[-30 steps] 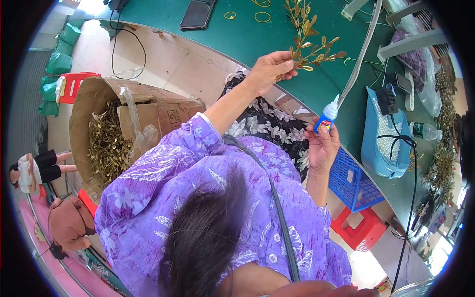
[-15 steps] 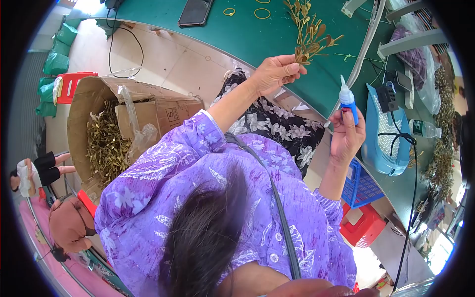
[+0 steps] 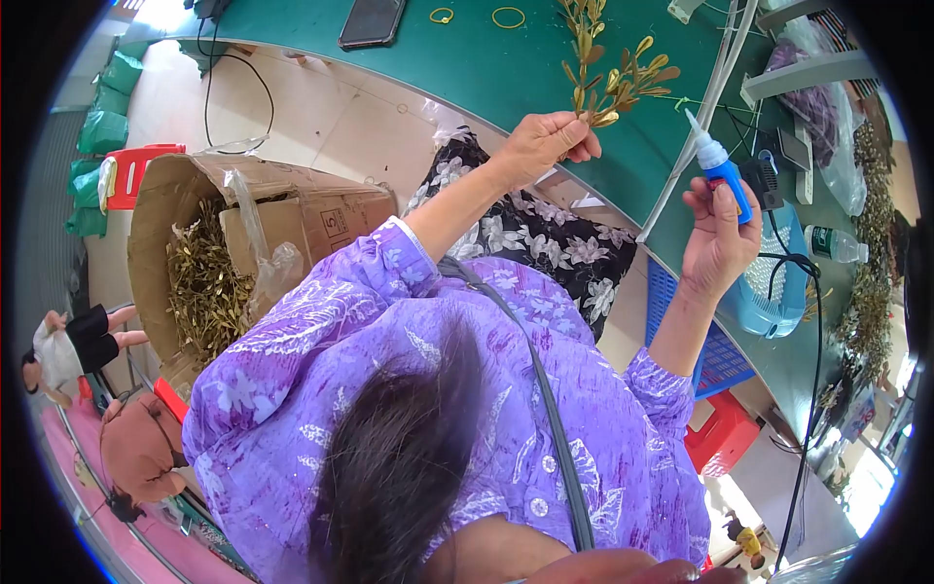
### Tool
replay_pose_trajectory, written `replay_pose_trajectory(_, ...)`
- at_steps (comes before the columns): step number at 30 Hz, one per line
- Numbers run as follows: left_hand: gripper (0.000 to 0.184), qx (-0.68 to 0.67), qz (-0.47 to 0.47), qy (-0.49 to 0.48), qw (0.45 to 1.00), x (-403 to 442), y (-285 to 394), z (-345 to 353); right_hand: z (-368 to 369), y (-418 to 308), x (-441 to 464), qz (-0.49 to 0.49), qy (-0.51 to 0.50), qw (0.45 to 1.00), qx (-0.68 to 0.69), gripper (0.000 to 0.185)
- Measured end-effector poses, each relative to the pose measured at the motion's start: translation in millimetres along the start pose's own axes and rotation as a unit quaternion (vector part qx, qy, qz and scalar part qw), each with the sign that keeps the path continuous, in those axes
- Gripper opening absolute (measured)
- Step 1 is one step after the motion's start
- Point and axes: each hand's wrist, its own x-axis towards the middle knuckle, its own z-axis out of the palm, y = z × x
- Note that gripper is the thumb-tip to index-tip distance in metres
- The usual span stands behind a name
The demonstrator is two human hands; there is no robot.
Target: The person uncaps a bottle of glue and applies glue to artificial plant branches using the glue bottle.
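Note:
My left hand (image 3: pixel 545 151) is closed, pinching the lower end of a gold-leaved artificial sprig (image 3: pixel 608 83) over the near edge of the green table. My right hand (image 3: pixel 720 234) is wrapped round a small blue glue bottle (image 3: pixel 728 180) with a pale cap and a pointed nozzle. The nozzle points up and left, towards the sprig but apart from it. A yellow ring-shaped band (image 3: pixel 508 18) lies on the table beyond my left hand, with a smaller yellow band (image 3: pixel 442 16) to its left.
A phone (image 3: pixel 373 21) lies on the table (image 3: pixel 467 68). On the left stands a cardboard box (image 3: pixel 341 219) full of gold sprigs. Right of my right hand are a light-blue plastic basket (image 3: pixel 773 302), a black cable (image 3: pixel 815 370) and a clear bottle (image 3: pixel 837 245). Other people are at lower left.
My right hand has moved right with the glue bottle, which now tilts more to the left. My left hand still holds the sprig, which has turned slightly.

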Motion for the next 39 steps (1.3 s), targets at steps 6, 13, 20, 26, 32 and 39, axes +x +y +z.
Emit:
replay_pose_trajectory(6, 0.031, 0.06, 0.051, 0.008, 0.997, -2, 1, 5, 12, -9, 4, -0.035, -0.006, 0.999, -0.026, 0.025)
replay_pose_trajectory(13, 0.032, 0.057, 0.052, 0.011, 0.997, 0, 0, 5, 13, -23, 3, -0.114, -0.03, 0.98, -0.158, 0.024)
replay_pose_trajectory(20, 0.033, 0.079, 0.052, 0.009, 0.995, -3, 2, 6, 11, -33, 10, -0.095, -0.032, 0.978, -0.182, 0.026)
replay_pose_trajectory(26, 0.031, 0.088, 0.063, 0.015, 0.994, -2, 0, 6, 9, -34, 10, -0.092, -0.043, 0.973, -0.205, 0.026)
replay_pose_trajectory(32, 0.03, 0.092, 0.066, 0.014, 0.994, -3, 2, 6, 8, -33, 10, -0.084, -0.043, 0.975, -0.203, 0.025)
replay_pose_trajectory(39, 0.03, 0.092, 0.066, 0.013, 0.993, -3, 1, 6, 7, -32, 11, -0.087, -0.049, 0.975, -0.199, 0.025)
